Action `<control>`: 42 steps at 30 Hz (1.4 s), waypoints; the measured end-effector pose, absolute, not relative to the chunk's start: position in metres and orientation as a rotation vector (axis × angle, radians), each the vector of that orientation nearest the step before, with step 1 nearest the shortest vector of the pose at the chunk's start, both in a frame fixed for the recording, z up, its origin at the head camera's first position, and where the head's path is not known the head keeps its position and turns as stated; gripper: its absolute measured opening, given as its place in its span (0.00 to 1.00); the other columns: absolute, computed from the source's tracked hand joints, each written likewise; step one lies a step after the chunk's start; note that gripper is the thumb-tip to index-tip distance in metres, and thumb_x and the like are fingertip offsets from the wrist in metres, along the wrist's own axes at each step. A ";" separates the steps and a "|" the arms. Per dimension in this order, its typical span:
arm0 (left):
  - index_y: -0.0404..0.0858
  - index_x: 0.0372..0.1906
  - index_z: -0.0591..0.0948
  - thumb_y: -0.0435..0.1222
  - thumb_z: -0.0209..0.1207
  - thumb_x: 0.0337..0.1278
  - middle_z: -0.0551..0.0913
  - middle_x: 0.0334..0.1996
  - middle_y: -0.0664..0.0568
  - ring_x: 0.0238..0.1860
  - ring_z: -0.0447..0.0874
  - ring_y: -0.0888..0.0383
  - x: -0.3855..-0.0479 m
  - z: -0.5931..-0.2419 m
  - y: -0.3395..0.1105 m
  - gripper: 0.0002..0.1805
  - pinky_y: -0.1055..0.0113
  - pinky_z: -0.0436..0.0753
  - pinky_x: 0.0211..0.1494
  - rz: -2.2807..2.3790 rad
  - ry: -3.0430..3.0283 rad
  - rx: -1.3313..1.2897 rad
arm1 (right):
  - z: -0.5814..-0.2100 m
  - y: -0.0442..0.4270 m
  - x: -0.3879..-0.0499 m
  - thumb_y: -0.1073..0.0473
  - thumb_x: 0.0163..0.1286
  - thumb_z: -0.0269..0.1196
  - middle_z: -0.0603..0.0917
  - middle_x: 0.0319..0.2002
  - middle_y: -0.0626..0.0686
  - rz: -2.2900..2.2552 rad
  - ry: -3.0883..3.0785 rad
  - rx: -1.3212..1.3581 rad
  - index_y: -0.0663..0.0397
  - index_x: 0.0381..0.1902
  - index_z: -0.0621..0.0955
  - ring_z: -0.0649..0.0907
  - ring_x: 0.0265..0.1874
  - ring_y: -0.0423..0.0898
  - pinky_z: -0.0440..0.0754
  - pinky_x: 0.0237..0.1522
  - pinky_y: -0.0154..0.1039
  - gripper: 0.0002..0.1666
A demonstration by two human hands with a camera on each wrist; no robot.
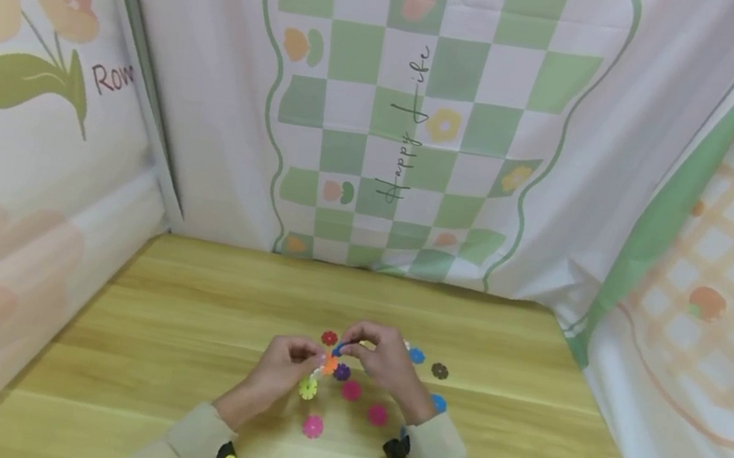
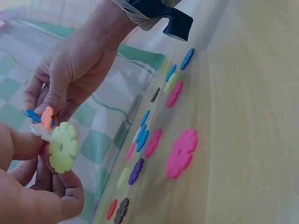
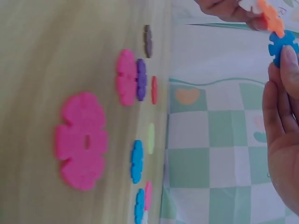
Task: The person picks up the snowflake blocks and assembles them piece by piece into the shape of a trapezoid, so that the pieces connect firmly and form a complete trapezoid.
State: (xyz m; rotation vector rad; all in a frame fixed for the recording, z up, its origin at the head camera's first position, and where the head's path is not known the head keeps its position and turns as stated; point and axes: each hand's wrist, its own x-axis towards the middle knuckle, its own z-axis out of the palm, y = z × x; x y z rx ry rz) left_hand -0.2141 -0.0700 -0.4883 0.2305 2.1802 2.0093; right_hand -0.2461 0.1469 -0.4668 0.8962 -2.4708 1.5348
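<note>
- Two black wrist mounts (image 1: 397, 450) sit at the cuffs, nearest.
- Flat on the table (image 1: 106, 380) lies a pink disc (image 1: 313, 426); farther in lies a purple disc (image 1: 342, 372).
- Left hand (image 1: 272, 376): thumb and fingers pinch a white disc (image 2: 42, 132), raised above the table, with a yellow-green disc (image 2: 68, 149) and an orange disc (image 1: 330, 365) joined to it.
- Right hand (image 1: 390, 361): pinches a blue disc (image 3: 279, 41) against the orange one's edge; whether slotted in, I cannot tell.
- Beyond, a brown disc (image 1: 440, 371) and a red disc (image 1: 329, 338).
- Farthest, a green-checked cloth (image 1: 397, 116) hangs.
</note>
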 end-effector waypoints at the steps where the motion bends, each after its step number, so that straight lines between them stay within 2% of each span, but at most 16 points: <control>1: 0.31 0.46 0.87 0.32 0.65 0.69 0.89 0.40 0.46 0.40 0.84 0.58 -0.214 -0.488 -0.070 0.08 0.73 0.85 0.44 2.017 2.180 0.219 | -0.469 0.146 -0.246 0.62 0.68 0.72 0.91 0.37 0.50 1.530 -2.461 0.904 0.55 0.37 0.89 0.89 0.41 0.42 0.90 0.55 0.46 0.02; 7: 0.31 0.45 0.88 0.33 0.66 0.69 0.89 0.42 0.46 0.41 0.83 0.58 -0.215 -0.493 -0.072 0.08 0.73 0.85 0.45 1.993 2.208 0.237 | -0.475 0.147 -0.247 0.63 0.69 0.71 0.91 0.37 0.46 1.501 -2.470 0.970 0.47 0.38 0.89 0.89 0.41 0.40 0.90 0.53 0.41 0.04; 10: 0.32 0.48 0.88 0.37 0.65 0.71 0.89 0.41 0.50 0.42 0.84 0.59 -0.219 -0.497 -0.077 0.11 0.72 0.85 0.47 1.927 2.170 0.342 | -0.472 0.153 -0.249 0.61 0.71 0.70 0.91 0.38 0.47 1.486 -2.514 1.048 0.51 0.38 0.88 0.89 0.41 0.40 0.89 0.55 0.40 0.00; 13: 0.32 0.55 0.85 0.41 0.60 0.77 0.90 0.47 0.48 0.48 0.87 0.58 -0.224 -0.499 -0.083 0.17 0.65 0.87 0.58 1.886 2.052 0.456 | -0.466 0.158 -0.253 0.61 0.72 0.69 0.91 0.39 0.50 1.526 -2.583 1.120 0.55 0.39 0.87 0.89 0.41 0.40 0.88 0.55 0.38 0.04; 17: 0.29 0.62 0.81 0.45 0.53 0.82 0.88 0.57 0.40 0.58 0.88 0.51 -0.230 -0.502 -0.087 0.23 0.56 0.83 0.70 1.867 1.896 0.531 | -0.464 0.157 -0.256 0.63 0.74 0.68 0.91 0.39 0.56 1.662 -2.676 1.149 0.55 0.41 0.87 0.90 0.40 0.49 0.90 0.52 0.46 0.02; 20: 0.29 0.64 0.80 0.45 0.53 0.82 0.86 0.60 0.35 0.62 0.87 0.45 -0.231 -0.504 -0.089 0.24 0.57 0.83 0.70 1.822 1.856 0.567 | -0.468 0.155 -0.256 0.63 0.75 0.67 0.91 0.40 0.58 1.747 -2.709 1.162 0.53 0.42 0.87 0.90 0.41 0.61 0.90 0.49 0.57 0.02; 23: 0.30 0.65 0.81 0.44 0.56 0.81 0.84 0.61 0.32 0.60 0.88 0.47 -0.231 -0.506 -0.091 0.23 0.59 0.84 0.68 1.775 1.870 0.585 | -0.472 0.152 -0.257 0.62 0.76 0.67 0.91 0.40 0.56 1.761 -2.727 1.172 0.51 0.42 0.87 0.89 0.43 0.66 0.89 0.48 0.61 0.03; 28: 0.33 0.63 0.83 0.45 0.59 0.78 0.86 0.59 0.35 0.55 0.87 0.58 -0.229 -0.507 -0.096 0.22 0.64 0.84 0.64 1.774 1.929 0.525 | -0.474 0.148 -0.260 0.57 0.76 0.68 0.92 0.41 0.46 1.699 -2.814 1.122 0.43 0.43 0.88 0.90 0.44 0.56 0.90 0.51 0.52 0.03; 33: 0.34 0.62 0.83 0.47 0.62 0.75 0.87 0.58 0.38 0.55 0.85 0.58 -0.230 -0.505 -0.105 0.24 0.60 0.82 0.67 1.786 2.037 0.420 | -0.470 0.143 -0.266 0.55 0.74 0.70 0.91 0.47 0.45 1.618 -2.893 1.033 0.40 0.46 0.88 0.89 0.48 0.45 0.88 0.54 0.42 0.05; 37: 0.36 0.65 0.81 0.51 0.62 0.75 0.86 0.60 0.41 0.57 0.84 0.57 -0.232 -0.503 -0.113 0.27 0.54 0.79 0.72 1.785 2.090 0.340 | -0.467 0.139 -0.271 0.58 0.73 0.71 0.91 0.49 0.50 1.407 -2.933 1.014 0.51 0.51 0.88 0.89 0.49 0.46 0.89 0.54 0.43 0.11; 40: 0.35 0.67 0.80 0.51 0.62 0.75 0.85 0.61 0.39 0.56 0.83 0.58 -0.234 -0.502 -0.117 0.29 0.59 0.80 0.70 1.809 2.076 0.312 | -0.470 0.132 -0.274 0.60 0.72 0.71 0.91 0.50 0.54 1.222 -2.969 1.035 0.59 0.55 0.87 0.89 0.48 0.46 0.89 0.54 0.42 0.16; 42: 0.33 0.67 0.80 0.50 0.62 0.75 0.85 0.60 0.38 0.55 0.83 0.58 -0.234 -0.503 -0.118 0.29 0.64 0.81 0.67 1.833 2.060 0.306 | -0.473 0.126 -0.275 0.61 0.72 0.71 0.91 0.48 0.55 1.125 -2.984 1.068 0.61 0.55 0.87 0.89 0.45 0.44 0.89 0.51 0.38 0.16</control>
